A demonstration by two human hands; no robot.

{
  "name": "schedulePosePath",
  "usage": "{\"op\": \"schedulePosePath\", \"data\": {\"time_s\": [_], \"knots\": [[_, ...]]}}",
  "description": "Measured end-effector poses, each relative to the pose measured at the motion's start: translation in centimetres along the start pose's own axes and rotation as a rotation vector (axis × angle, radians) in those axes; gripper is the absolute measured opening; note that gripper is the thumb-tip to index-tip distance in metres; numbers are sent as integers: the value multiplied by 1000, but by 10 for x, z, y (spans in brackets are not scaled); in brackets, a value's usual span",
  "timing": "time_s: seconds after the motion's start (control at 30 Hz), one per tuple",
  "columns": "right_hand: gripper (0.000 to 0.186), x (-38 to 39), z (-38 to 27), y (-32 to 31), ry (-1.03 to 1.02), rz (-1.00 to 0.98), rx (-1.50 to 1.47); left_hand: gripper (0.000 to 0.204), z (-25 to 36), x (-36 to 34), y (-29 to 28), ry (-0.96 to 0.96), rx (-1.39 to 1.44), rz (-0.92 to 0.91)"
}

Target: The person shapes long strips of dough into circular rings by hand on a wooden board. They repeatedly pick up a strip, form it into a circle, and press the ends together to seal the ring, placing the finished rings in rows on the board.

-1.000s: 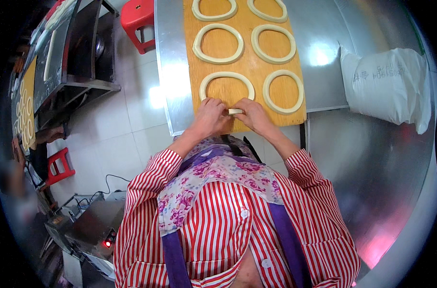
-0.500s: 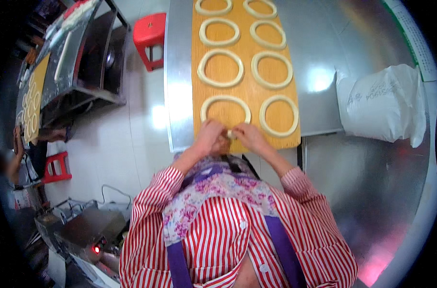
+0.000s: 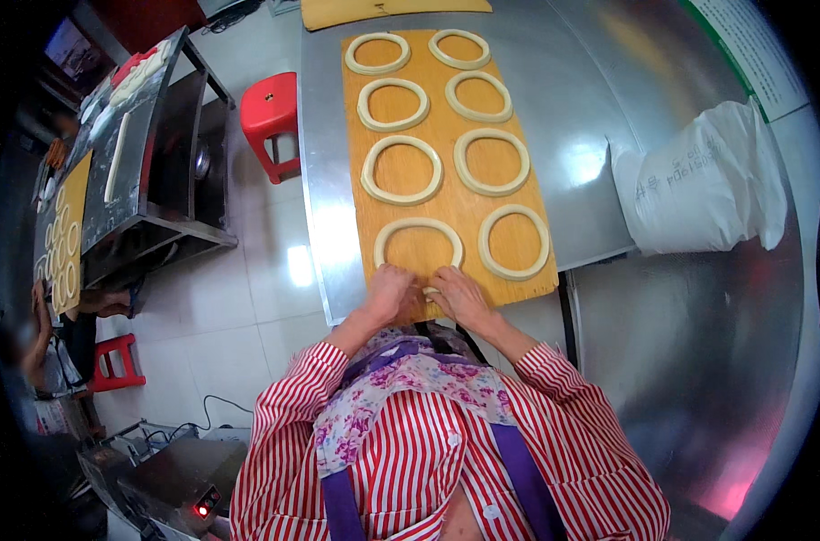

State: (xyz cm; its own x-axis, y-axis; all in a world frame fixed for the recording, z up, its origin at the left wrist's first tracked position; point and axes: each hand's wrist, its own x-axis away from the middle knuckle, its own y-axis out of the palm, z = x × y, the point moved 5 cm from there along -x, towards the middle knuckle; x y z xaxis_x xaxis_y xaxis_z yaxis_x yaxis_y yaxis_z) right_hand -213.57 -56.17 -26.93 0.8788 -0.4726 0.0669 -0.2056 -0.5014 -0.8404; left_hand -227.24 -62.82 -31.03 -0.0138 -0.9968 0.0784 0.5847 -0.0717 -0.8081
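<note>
On a wooden board [image 3: 513, 290] lie two columns of pale dough rings. My left hand [image 3: 394, 295] and my right hand [image 3: 461, 298] meet at the board's near edge, over the near side of the closest left dough ring [image 3: 418, 223]. The fingers of both are curled and closed on its dough, a bit of which shows between them. The far arc of this ring lies flat on the wood. Beside my right hand rests another dough ring [image 3: 484, 243], untouched.
The board lies on a metal table [image 3: 324, 225], with another board [image 3: 392, 11] beyond it. A white sack [image 3: 698, 185] stands at right. Leftward are a red stool [image 3: 270, 104], a dark worktable [image 3: 162, 117] with dough, and another person [image 3: 45, 338] beside a board of rings.
The view has shifted, so the table and board sit lower and the far board shows. My hands stay at the same ring, the right hand's fingers now lying closer over its dough.
</note>
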Motion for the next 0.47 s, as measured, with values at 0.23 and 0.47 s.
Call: {"op": "schedulePosePath", "data": {"time_s": [0.23,0.47], "knots": [[11,5,7,9,29,120,69,13,8,15,-5,248,-77,217],[14,2,15,3,228,124,-71,19,2,6,4,139,116,265]]}}
